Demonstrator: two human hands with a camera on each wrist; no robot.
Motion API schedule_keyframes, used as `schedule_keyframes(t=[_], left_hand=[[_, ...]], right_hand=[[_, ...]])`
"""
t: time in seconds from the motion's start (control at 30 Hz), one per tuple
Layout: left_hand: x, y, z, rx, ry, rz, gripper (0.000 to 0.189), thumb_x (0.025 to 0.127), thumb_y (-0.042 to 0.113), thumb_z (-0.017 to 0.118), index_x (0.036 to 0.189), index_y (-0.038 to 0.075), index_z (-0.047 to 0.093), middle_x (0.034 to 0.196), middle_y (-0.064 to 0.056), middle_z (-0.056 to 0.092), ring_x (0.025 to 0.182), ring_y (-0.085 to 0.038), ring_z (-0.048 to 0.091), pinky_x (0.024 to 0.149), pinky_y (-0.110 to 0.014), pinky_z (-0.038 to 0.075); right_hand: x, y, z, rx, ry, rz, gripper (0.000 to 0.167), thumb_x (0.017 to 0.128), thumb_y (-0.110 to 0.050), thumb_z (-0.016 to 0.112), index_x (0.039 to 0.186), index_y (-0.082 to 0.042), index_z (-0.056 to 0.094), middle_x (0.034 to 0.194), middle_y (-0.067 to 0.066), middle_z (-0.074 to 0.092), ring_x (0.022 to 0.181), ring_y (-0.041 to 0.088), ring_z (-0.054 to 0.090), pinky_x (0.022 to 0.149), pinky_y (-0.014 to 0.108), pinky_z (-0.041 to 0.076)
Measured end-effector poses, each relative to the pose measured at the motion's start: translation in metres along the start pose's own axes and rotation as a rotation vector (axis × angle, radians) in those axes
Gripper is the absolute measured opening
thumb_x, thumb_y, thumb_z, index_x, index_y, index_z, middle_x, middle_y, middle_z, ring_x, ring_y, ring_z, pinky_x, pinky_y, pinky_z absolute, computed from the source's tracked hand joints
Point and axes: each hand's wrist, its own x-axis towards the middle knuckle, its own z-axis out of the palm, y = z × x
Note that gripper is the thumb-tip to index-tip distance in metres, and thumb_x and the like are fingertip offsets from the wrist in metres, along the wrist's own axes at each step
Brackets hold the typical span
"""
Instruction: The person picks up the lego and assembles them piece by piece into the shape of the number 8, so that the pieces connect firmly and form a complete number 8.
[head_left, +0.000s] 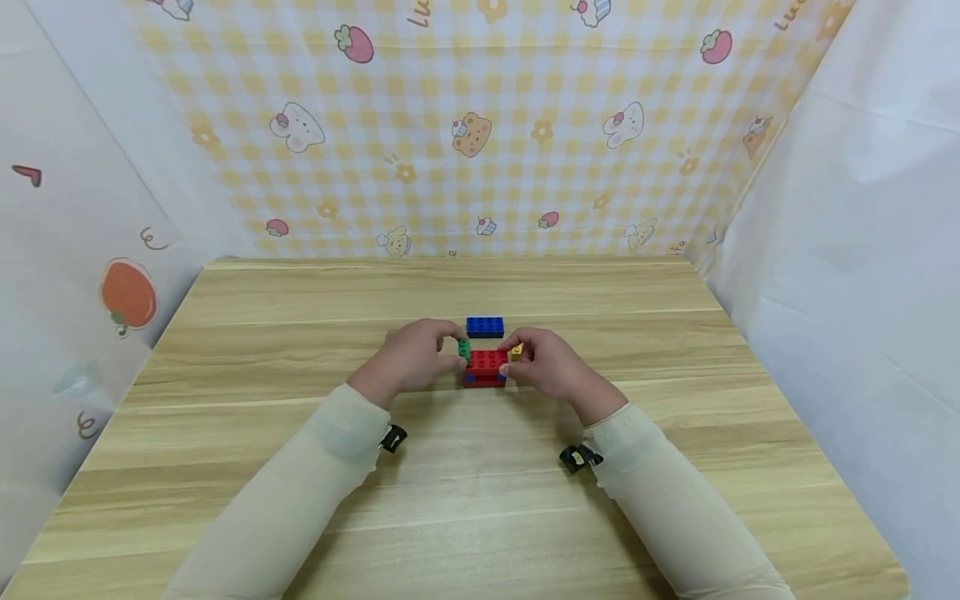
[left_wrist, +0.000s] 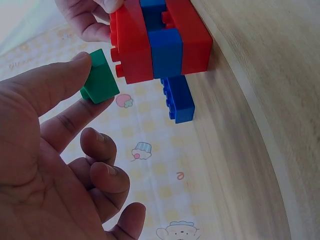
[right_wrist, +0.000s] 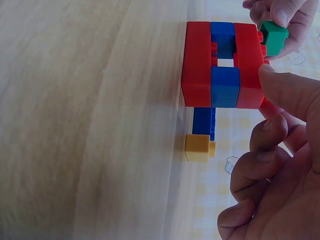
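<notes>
A small stack of toy building bricks stands on the table. Its upper red brick [head_left: 487, 359] rests on two small blue bricks [right_wrist: 225, 87], one at each end, above a lower red brick [right_wrist: 197, 65]. My left hand [head_left: 420, 354] pinches a green brick [left_wrist: 102, 80] between thumb and index finger, close over the left end of the upper red brick's studs. With thumb and index finger my right hand [head_left: 551, 362] grips the right part of that upper red brick, its other fingers curled loosely.
Behind the stack a long blue brick [head_left: 485, 327] lies on the wooden table [head_left: 480, 500]. A small yellow brick [right_wrist: 197, 148] sits to the right of the stack, partly hidden by my right hand in the head view. A patterned curtain [head_left: 465, 83] hangs behind the table.
</notes>
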Motion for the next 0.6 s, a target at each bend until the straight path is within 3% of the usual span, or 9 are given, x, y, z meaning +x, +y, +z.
schedule_keyframes(t=[0.27, 0.6], left_hand=[[0.0012, 0.0040, 0.0019, 0.013, -0.005, 0.005, 0.032, 0.100, 0.038, 0.073, 0.129, 0.024, 0.070, 0.093, -0.003, 0.062, 0.089, -0.025, 0.055, 0.082, -0.042, 0.032], [0.0036, 0.0049, 0.0045, 0.005, -0.015, 0.006, 0.037, 0.099, 0.040, 0.073, 0.132, 0.024, 0.070, 0.094, -0.002, 0.063, 0.089, -0.024, 0.056, 0.084, -0.043, 0.033]], right_hand=[[0.0015, 0.0008, 0.0008, 0.010, -0.001, -0.004, 0.024, 0.096, -0.013, 0.078, 0.120, -0.011, 0.073, 0.070, 0.003, 0.051, 0.060, 0.017, 0.047, 0.055, 0.028, 0.039], [-0.0001, -0.0005, 0.0006, 0.022, -0.008, -0.003, 0.025, 0.096, -0.012, 0.077, 0.120, -0.009, 0.072, 0.069, 0.002, 0.051, 0.058, 0.016, 0.045, 0.054, 0.028, 0.039]])
